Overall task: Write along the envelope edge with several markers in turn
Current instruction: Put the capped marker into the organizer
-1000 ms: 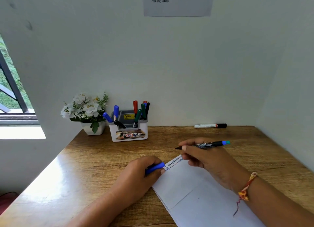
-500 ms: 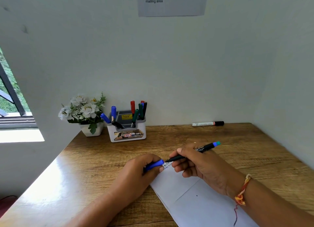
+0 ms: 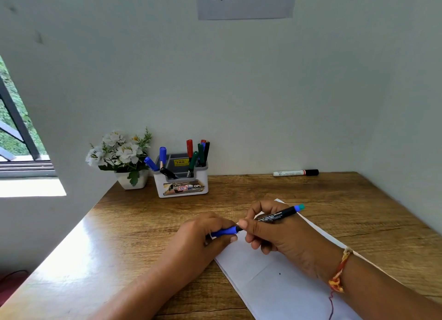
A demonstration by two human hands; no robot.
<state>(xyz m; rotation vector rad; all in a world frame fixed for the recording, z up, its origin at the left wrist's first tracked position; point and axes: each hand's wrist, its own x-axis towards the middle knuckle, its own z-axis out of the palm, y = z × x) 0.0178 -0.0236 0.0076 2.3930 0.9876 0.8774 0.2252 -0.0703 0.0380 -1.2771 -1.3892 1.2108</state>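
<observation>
- Since half a second ago the black marker (image 3: 278,215) has swung its tip off the envelope's edge and into the blue cap (image 3: 223,232); a small gap lay between them before.
- The right hand (image 3: 282,238) pinches the barrel near the tip between thumb and forefinger, with the other fingers curled beneath. The marker's teal end points away past the knuckles.
- The left hand (image 3: 203,238) has its fingers curled round the cap, whose mouth meets the right thumb's tip.
- The white envelope (image 3: 275,283) lies flat on the wooden desk (image 3: 143,224) beneath both sets of fingers, which hide its written corner.
- Well beyond the fingertips, by the wall, stands a white holder (image 3: 181,183) of markers.
</observation>
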